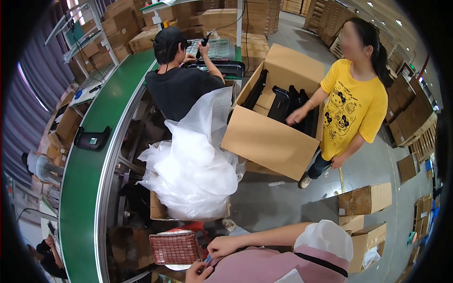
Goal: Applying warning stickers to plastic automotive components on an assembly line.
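Note:
At the bottom of the head view, my right hand [225, 246] reaches in from the right with its fingers closed, close against the pink apron [264, 266] on my body. My left hand [198, 272] is just below it, with curled fingers, partly cut off by the lower edge. A small blue thing [207, 258] shows between the two hands; its kind is too small to make out. Just left of my hands lies a dark red checkered cushion [174, 248] on a white round seat.
A green conveyor [85, 188] with a black plastic part [92, 138] runs along the left. White foam sheeting [198, 165] fills a carton ahead. A person in yellow [351, 104] reaches into a large carton [273, 139] of black parts; another person [188, 89] works at the line.

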Available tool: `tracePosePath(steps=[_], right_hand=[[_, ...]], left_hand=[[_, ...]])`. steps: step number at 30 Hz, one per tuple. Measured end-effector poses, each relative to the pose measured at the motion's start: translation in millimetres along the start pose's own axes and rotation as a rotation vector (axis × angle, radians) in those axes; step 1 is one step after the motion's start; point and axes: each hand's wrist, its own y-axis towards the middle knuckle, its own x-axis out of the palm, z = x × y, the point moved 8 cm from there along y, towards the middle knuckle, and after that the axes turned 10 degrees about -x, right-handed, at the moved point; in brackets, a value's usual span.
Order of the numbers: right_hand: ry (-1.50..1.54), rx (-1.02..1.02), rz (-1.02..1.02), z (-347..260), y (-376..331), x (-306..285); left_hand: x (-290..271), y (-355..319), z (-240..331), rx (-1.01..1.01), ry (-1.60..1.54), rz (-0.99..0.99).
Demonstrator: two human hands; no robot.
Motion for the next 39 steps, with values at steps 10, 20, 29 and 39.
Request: tracePosePath(steps=[10,20,29,39], right_hand=[[-0.210,-0.101,0.436,20,21,-18],[-0.587,0.099,-0.082,58,12,-8],[-0.498,0.122,0.126,18,-58,-29],[-0.081,0.271,0.781,30,-84,-52]], left_hand=[[-19,51,-37,0.075,0.167,0.279],[23,99,-48,0.233,0.930,0.038],[-7,67,-58,0.020,0.379,0.115],[-21,23,-69,-0.091,0.322,0.296]])
